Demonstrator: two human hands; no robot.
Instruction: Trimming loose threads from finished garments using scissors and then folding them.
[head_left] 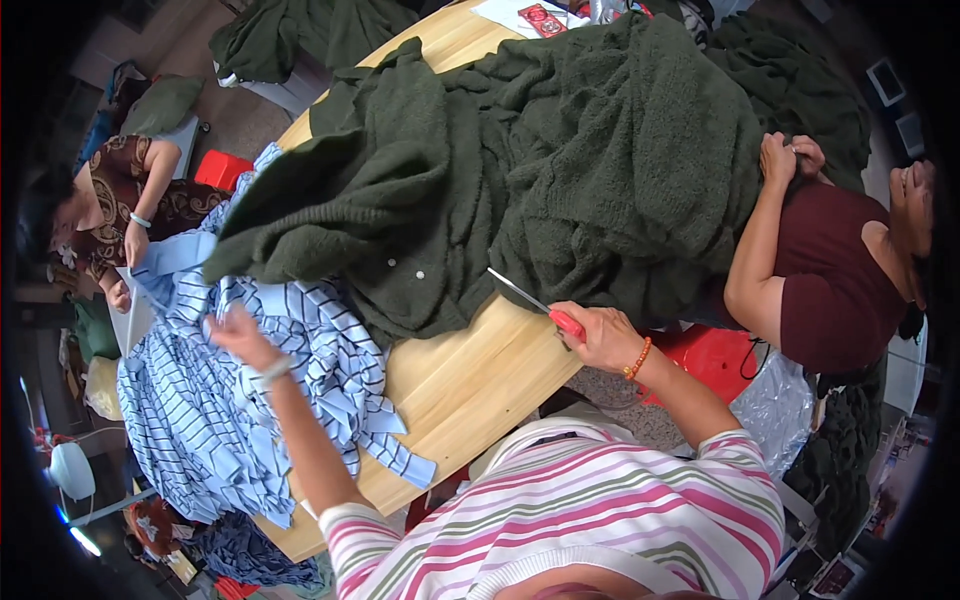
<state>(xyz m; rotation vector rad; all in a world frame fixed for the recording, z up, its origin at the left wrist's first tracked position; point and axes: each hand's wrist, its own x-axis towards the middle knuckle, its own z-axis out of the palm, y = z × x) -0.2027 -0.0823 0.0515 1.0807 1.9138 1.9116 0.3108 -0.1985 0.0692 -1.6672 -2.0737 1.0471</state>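
Note:
My right hand point(605, 340) grips red-handled scissors point(567, 324) by the table's near edge. Their thin metal blade points up and left, its tip against the dark green knit garment point(620, 150). The garment lies heaped across the table, and a loose flap of it point(290, 205) rises at the left. Two small pale buttons point(406, 268) show on its lower part. Below that flap, my left hand point(245, 338) is over a pile of light blue striped fabric point(200, 400), fingers apart and slightly blurred, with nothing visible in them.
Pale wood shows on the table point(470, 365). At the right a person in a maroon top point(830, 270) has both hands at the green garment. Another person point(130, 190) at the left handles blue cloth. A red stool point(705, 358) stands right of the table.

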